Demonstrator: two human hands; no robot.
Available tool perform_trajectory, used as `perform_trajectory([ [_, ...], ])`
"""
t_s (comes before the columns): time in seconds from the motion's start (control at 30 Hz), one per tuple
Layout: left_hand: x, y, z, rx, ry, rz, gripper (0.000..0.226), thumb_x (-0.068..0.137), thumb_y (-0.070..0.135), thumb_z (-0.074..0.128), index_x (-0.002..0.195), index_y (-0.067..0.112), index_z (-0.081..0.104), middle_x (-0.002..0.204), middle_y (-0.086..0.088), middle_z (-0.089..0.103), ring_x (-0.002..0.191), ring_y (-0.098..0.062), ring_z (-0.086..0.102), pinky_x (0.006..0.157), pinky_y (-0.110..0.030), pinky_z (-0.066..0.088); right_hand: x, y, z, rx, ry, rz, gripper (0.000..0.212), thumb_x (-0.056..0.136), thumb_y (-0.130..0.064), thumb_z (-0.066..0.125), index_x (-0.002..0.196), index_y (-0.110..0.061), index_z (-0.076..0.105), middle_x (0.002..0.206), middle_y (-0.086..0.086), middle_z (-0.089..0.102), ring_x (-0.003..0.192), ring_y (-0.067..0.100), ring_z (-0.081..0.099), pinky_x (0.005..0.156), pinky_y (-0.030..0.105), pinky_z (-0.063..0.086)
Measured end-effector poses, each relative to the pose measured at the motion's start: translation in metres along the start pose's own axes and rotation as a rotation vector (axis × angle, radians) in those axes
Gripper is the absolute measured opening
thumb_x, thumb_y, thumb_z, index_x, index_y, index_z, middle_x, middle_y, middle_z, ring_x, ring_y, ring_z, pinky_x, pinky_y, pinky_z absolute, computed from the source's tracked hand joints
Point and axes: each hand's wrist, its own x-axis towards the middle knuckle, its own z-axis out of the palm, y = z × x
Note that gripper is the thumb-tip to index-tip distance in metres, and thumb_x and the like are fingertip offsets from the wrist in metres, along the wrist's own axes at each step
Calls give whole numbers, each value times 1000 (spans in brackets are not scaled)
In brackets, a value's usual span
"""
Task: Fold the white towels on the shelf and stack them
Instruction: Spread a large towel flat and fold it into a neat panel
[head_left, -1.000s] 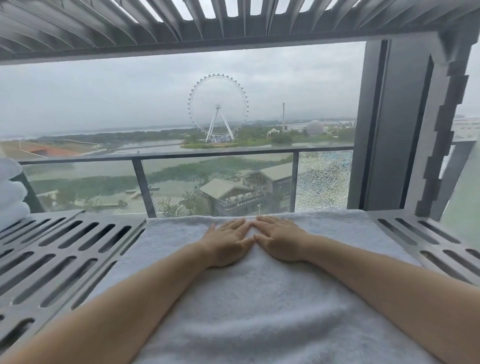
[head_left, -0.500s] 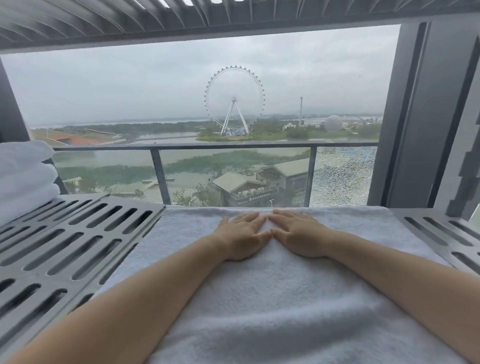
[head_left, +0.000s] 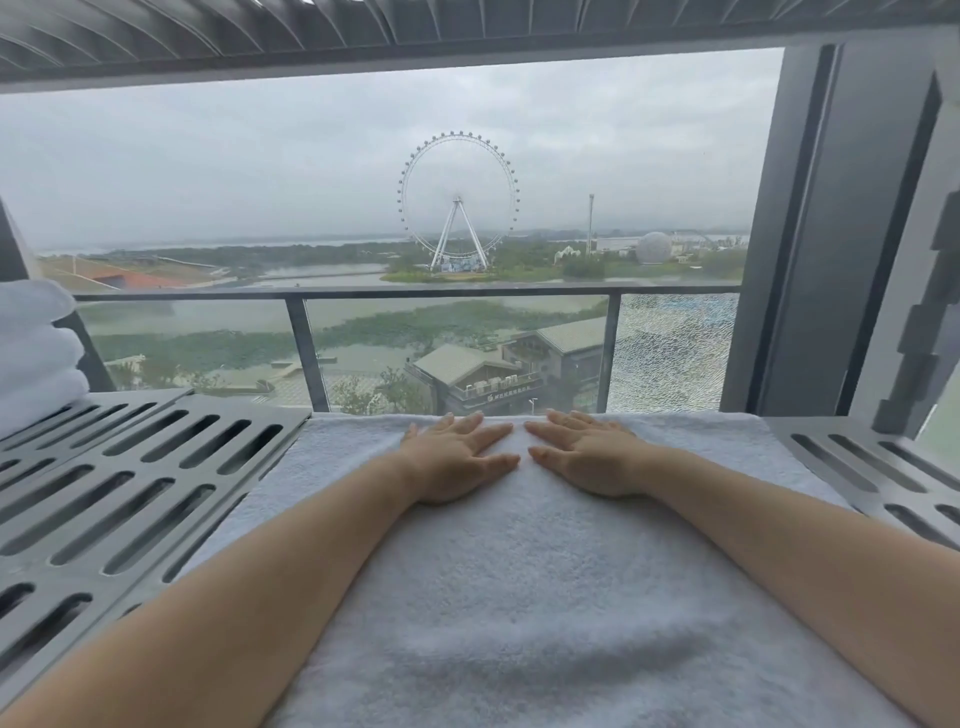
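A white towel (head_left: 524, 582) lies spread flat along the middle of the grey slotted metal shelf (head_left: 130, 483), reaching its far edge. My left hand (head_left: 457, 457) and my right hand (head_left: 587, 457) rest palm down on the towel's far end, fingers apart, with a small gap between the two hands. Neither hand grips the cloth. A stack of three folded white towels (head_left: 36, 353) sits at the shelf's far left, partly cut off by the frame's edge.
Behind the shelf is a window with a glass balcony railing (head_left: 405, 293). A grey slatted shelf (head_left: 363, 26) hangs overhead. A dark window pillar (head_left: 810, 234) and a notched shelf upright (head_left: 930, 312) stand at the right.
Both hands have slid forward along the towel to its far edge and parted slightly. The view has shifted, showing more of the folded stack at the left.
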Motion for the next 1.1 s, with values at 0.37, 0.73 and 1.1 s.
perform_trajectory([
  [0.37,-2,-14,2,-46,55,-25,64,85,71,22,143,44,11,156,6,8,143,-17,4,114,-51,5,-3,11,-2,3,102,-42,63,89,-66,15,145,-38,8,155,-11,1,141,9,-4,112,45,-5],
  [0.73,0,-40,0,-25,35,-257,60,93,55,16,147,31,5,157,4,1,143,-16,0,113,-52,0,30,-59,8,15,17,-161,58,95,-52,18,147,-28,10,156,-8,5,142,12,1,114,43,-2],
  [1.1,0,-62,3,-10,44,-299,70,83,74,12,144,42,5,156,6,5,143,-22,1,109,-58,1,23,-47,8,25,48,-227,59,94,-54,21,146,-27,15,156,-7,9,142,11,4,116,38,2],
])
